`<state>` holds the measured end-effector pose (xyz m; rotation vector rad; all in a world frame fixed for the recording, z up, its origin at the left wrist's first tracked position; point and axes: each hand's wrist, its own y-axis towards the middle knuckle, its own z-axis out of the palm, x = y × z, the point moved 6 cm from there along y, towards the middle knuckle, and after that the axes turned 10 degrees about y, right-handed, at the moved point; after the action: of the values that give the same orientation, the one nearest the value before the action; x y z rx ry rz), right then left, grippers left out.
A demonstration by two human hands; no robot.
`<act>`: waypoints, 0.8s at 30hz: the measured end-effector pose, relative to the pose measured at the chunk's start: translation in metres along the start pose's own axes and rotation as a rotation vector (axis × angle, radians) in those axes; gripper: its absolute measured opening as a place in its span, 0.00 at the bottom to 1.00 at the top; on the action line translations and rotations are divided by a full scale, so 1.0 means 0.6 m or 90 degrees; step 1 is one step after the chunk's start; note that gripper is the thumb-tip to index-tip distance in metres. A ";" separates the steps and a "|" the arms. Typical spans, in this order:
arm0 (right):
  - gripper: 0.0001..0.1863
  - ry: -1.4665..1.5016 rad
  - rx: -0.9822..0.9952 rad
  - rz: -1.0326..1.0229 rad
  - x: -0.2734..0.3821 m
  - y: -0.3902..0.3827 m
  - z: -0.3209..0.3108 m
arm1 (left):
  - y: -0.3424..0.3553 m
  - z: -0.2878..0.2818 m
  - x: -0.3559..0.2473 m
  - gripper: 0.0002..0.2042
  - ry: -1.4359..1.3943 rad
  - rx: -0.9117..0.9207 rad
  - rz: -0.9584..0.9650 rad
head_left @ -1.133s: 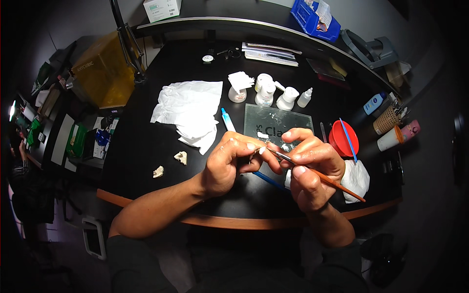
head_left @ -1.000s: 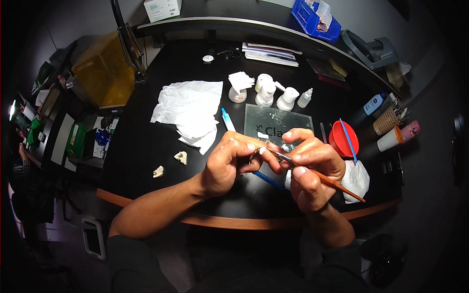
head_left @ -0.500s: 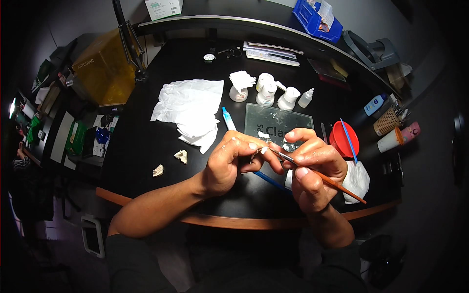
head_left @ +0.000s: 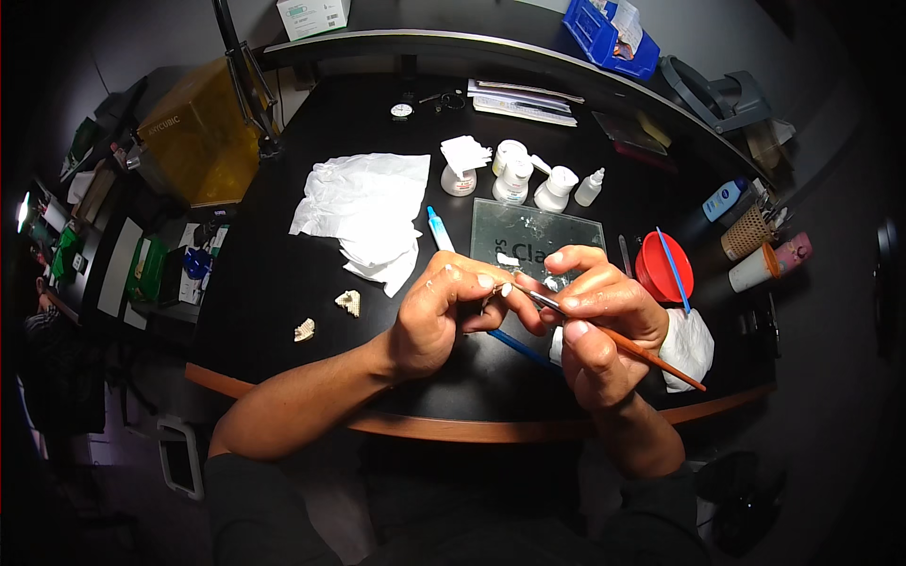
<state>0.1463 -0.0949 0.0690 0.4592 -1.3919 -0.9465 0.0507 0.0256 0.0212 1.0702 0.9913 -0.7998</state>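
Nothing has visibly moved since the earlier frame. Your right hand [head_left: 613, 325] pinches the wooden-handled brush [head_left: 644, 352] between thumb and fingers, above the table [head_left: 255, 292] near its front edge, tip pointing to your left hand [head_left: 432, 321]. Those left fingers curl nearly together; you cannot tell what they hold.

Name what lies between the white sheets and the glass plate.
In the head view, a slim blue-and-white object lies on the dark tabletop between the white sheets and glass plate; lower down, the left hand blocks the view.
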 end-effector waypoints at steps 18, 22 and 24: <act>0.09 0.042 0.005 -0.003 0.001 0.001 0.003 | -0.001 0.000 -0.004 0.29 0.004 -0.006 -0.009; 0.09 0.039 -0.001 0.005 0.002 0.002 0.003 | 0.000 -0.002 -0.001 0.28 0.006 0.022 0.006; 0.09 0.019 0.007 -0.003 0.003 0.002 0.004 | -0.001 -0.001 -0.002 0.28 0.003 0.010 -0.001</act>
<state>0.1445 -0.0950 0.0716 0.4842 -1.3698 -0.9327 0.0498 0.0262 0.0219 1.0857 0.9918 -0.8085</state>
